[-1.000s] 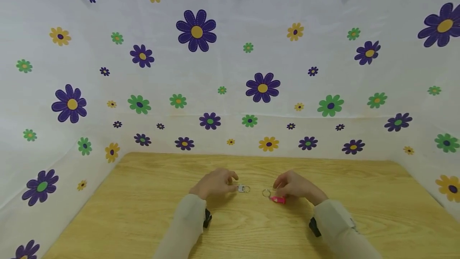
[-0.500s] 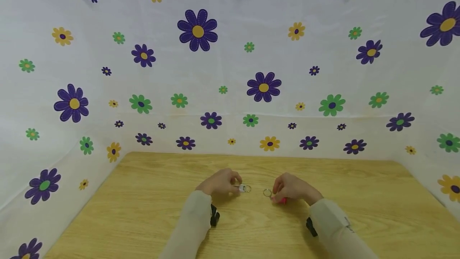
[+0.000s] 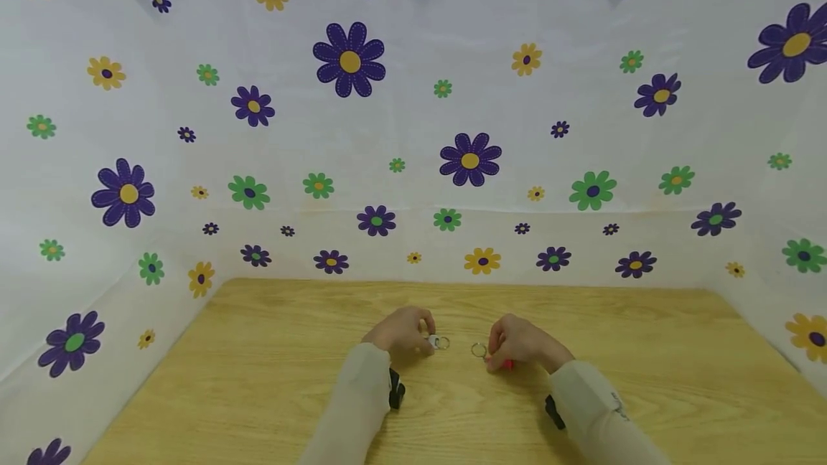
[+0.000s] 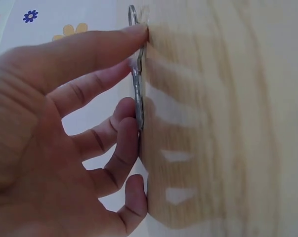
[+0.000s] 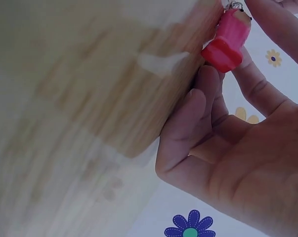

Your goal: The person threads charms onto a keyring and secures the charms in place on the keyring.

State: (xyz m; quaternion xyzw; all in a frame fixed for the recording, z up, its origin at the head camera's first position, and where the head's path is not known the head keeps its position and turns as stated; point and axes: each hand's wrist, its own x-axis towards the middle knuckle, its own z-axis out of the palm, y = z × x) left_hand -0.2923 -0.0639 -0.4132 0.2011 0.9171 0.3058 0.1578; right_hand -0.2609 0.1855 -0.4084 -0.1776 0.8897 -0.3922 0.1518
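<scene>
My left hand point(image 3: 402, 329) rests on the wooden table point(image 3: 258, 379), about midway between its left and right edges and nearer the far edge than the near one. Its fingers point(image 4: 114, 123) are curled down onto a small metal clip point(image 3: 434, 342) and press it against the wood; from the wrist view the clip point(image 4: 138, 94) lies flat under my fingertips, with its wire loop point(image 4: 132, 15) poking out past my index finger. In the view from my head a little ring point(image 3: 442, 342) shows at the clip's right end, just clear of my fingers.

My right hand point(image 3: 517, 341) sits just to the right of it, a short gap apart, also down on the table. It is closed around a pink charm point(image 3: 506, 363), of which only a sliver shows below my knuckles from above. The wrist view makes it plainer: the pink charm point(image 5: 227, 40) is pinched between my thumb and fingers point(image 5: 200, 106), its wider end toward my palm and its metal top touching the table. A key ring point(image 3: 479, 350) lies on the wood at the left of that hand, pointing toward the clip, the two rings near each other but not touching.

Behind the table stands a white cloth point(image 3: 413, 128) printed with purple, green and yellow flowers.
</scene>
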